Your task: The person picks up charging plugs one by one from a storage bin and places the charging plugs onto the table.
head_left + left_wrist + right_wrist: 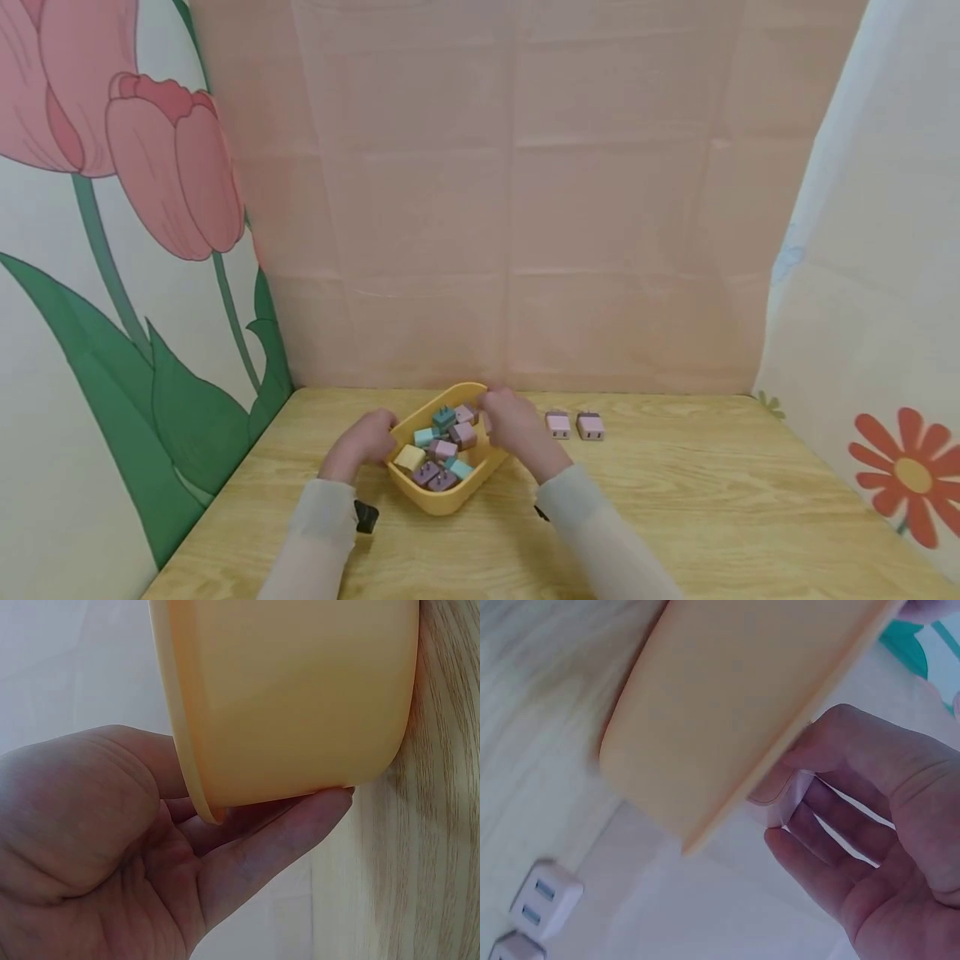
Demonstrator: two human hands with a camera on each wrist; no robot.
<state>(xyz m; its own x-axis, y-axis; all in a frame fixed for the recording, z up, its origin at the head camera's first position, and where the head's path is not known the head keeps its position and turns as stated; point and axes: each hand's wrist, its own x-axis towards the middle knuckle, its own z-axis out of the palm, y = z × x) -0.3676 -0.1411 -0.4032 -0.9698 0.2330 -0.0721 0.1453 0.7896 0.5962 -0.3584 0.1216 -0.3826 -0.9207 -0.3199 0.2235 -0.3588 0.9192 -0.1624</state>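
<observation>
A yellow plastic bin (pixel 438 502) stands at an angle on the table, with several USB charger plugs (pixel 444 417) in pink, purple, teal, light blue and yellow inside. My left hand (pixel 367 437) grips its left end, the fingers (pixel 277 844) along the outer wall and the thumb over the rim. At the opposite side, my right hand (pixel 519 427) is by the rim. In the right wrist view, its thumb and fingers pinch a pinkish charger (pixel 775 791), partly hidden behind the bin's edge.
Two pink-and-brown chargers, a left one (pixel 558 425) and a right one (pixel 590 426), stand side by side right of the bin. A pink cloth backdrop (pixel 517 208) rises at the table's far edge. Flower-printed sheets hang at both sides.
</observation>
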